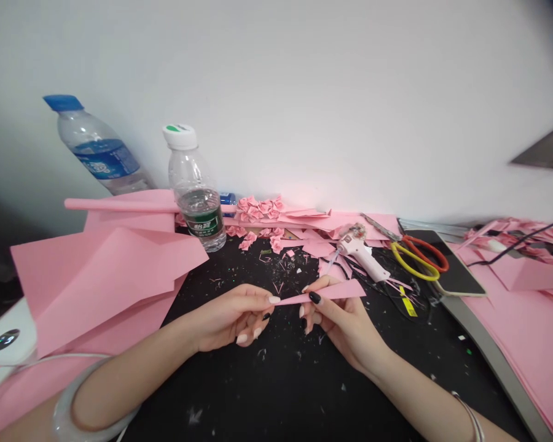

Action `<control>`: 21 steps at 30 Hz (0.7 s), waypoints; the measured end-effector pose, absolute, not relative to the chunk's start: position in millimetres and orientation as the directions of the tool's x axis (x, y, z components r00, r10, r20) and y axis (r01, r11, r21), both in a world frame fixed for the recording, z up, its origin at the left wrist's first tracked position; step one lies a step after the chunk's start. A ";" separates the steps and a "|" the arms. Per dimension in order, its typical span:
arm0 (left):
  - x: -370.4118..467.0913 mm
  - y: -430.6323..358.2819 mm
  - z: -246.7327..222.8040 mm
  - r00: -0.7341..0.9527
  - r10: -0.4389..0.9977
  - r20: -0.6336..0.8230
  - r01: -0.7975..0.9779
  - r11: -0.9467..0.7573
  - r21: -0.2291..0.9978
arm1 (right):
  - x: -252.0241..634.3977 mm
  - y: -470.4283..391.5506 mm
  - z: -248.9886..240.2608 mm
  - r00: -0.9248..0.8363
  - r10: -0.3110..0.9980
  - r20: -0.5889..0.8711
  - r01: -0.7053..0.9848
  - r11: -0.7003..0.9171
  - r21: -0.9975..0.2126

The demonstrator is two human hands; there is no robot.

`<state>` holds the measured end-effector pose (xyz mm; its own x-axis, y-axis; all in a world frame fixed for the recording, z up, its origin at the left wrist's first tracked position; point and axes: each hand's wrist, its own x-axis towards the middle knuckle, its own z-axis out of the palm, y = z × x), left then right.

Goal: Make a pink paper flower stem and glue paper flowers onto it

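Note:
Between my two hands stretches a narrow, pointed strip of folded pink paper [345, 290], held just above the black tabletop. My left hand [239, 313] pinches its thin tip between thumb and forefinger. Nearer the wide end, my right hand [341, 313] grips it with the thumb on top and fingers beneath. The paper's wide end sticks out to the right past my right hand. Beyond the hands lie several folded pink paper flowers [258, 209] and small paper scraps [290, 261].
A pink glue gun [364, 255] and scissors with yellow and red handles [419, 258] lie behind my right hand. A half-full water bottle [198, 202] stands at the back left, near a blue-capped bottle [99, 150]. Pink sheets [105, 270] pile up left; more sheets [529, 325] lie right.

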<state>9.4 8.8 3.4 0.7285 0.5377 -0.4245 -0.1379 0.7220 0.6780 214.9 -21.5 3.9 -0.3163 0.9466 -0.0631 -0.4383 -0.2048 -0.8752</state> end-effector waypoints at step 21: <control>17.9 -6.5 12.4 0.705 0.696 -0.140 0.409 -0.237 0.881 | 212.4 -28.5 2.8 -0.327 0.945 -0.014 -0.151 -0.067 -0.986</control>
